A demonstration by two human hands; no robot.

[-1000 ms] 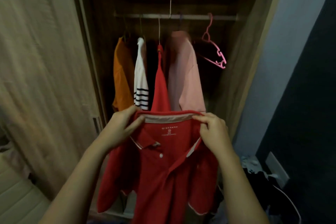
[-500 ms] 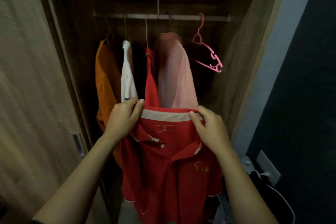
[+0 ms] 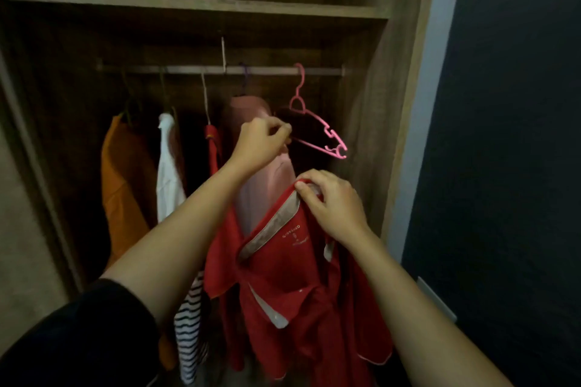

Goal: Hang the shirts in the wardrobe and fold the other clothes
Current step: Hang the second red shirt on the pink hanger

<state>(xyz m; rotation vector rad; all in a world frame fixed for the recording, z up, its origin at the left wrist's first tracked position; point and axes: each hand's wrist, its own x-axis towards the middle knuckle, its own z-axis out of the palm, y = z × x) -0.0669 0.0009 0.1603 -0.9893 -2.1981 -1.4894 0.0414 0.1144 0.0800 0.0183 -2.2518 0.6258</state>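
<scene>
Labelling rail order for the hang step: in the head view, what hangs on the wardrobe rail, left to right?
Orange shirt → white shirt with black stripes → red garment → pale pink shirt → empty pink hanger.

A home bedroom: wooden wardrobe (image 3: 371, 41) with hanging rail (image 3: 176, 69) of shirts (image 3: 125, 173)

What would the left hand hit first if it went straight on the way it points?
The empty pink hanger on the rail; fingertips of the left hand are right at its near end and may already touch it.
</scene>
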